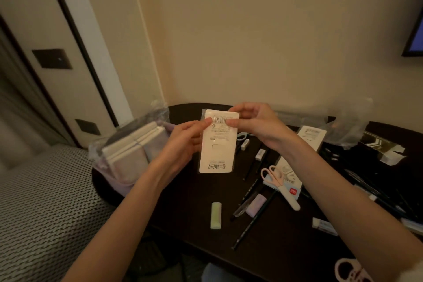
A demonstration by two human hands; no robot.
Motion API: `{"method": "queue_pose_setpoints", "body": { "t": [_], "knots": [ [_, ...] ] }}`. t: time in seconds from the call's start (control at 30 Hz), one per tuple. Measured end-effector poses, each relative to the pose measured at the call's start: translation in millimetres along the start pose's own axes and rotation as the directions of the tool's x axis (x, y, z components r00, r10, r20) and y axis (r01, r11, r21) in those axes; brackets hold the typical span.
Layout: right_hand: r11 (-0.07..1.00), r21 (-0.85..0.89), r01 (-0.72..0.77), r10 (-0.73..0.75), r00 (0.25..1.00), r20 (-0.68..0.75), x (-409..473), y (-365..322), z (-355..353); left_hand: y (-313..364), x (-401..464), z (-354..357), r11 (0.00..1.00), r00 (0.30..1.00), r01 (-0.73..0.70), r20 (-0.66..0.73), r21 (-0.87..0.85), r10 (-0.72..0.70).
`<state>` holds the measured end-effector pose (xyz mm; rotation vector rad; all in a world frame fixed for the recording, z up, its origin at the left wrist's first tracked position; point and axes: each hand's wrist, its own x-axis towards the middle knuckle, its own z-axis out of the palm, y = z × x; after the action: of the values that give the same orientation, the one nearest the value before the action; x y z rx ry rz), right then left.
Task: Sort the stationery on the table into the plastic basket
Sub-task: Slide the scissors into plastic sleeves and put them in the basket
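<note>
Dark table [194,220] in a cream-walled corner, strewn with stationery. Head view: white packet [218,142] in clear wrap, barcode uppermost, held upright above the table; left hand [185,142] grasps its left edge, right hand [254,121] pinches its top right corner. Pale basket [119,181] at the table's left edge, holding bagged white pieces. On the table: green eraser [215,215], purple eraser [256,204] among dark pencils [251,224], pink scissors [280,182] lying on a second packet [295,162].
</note>
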<state>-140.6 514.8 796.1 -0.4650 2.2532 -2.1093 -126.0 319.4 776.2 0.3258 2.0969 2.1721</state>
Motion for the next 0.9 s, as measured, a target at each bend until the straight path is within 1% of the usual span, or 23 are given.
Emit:
{"method": "queue_pose_setpoints", "body": {
  "t": [0.1,0.17,0.27,0.33,0.37,0.43,0.47,0.53,0.63,0.7,0.77,0.83,0.9],
  "knots": [
    [0.992,0.127,-0.011,-0.005,0.992,0.125,0,-8,15,7,-22,-14,0.995,0.979,0.092,0.187,-0.028,-0.085],
    [0.987,0.159,0.009,-0.038,0.982,0.183,1,-11,24,6,-31,-22,0.987,0.954,0.131,0.284,-0.089,-0.101],
    [0.984,0.173,0.043,-0.088,0.960,0.265,4,-14,36,3,-41,-29,0.963,0.929,0.177,0.358,-0.201,-0.096],
    [0.983,0.167,0.076,-0.126,0.943,0.310,6,-16,42,6,-45,-31,0.950,0.932,0.163,0.358,-0.265,-0.060],
    [0.981,0.169,0.095,-0.146,0.936,0.320,7,-17,44,8,-47,-34,0.951,0.938,0.140,0.345,-0.274,-0.039],
    [0.977,0.163,0.138,-0.183,0.934,0.306,11,-19,49,15,-47,-41,0.973,0.961,0.064,0.275,-0.224,0.000],
    [0.976,0.135,0.171,-0.203,0.938,0.281,13,-21,50,19,-46,-46,0.986,0.972,0.029,0.236,-0.163,0.010],
    [0.970,0.027,0.240,-0.240,0.944,0.226,18,-23,53,28,-45,-54,1.000,0.984,0.000,0.179,-0.010,0.002],
    [0.947,-0.123,0.298,-0.273,0.944,0.184,25,-24,59,43,-40,-62,0.978,0.998,-0.012,0.060,0.207,-0.001],
    [0.941,-0.182,0.284,-0.256,0.953,0.164,28,-24,64,51,-35,-67,0.942,0.999,0.009,-0.049,0.335,0.008],
    [0.945,-0.225,0.236,-0.198,0.964,0.179,33,-21,69,54,-31,-71,0.877,0.989,0.070,-0.150,0.475,0.002],
    [0.960,-0.223,0.168,-0.120,0.969,0.214,35,-15,76,51,-27,-73,0.808,0.978,0.127,-0.207,0.575,-0.007],
    [0.966,-0.223,0.129,-0.084,0.975,0.204,36,-9,85,41,-22,-74,0.740,0.966,0.201,-0.256,0.642,-0.040]
  ]
}}
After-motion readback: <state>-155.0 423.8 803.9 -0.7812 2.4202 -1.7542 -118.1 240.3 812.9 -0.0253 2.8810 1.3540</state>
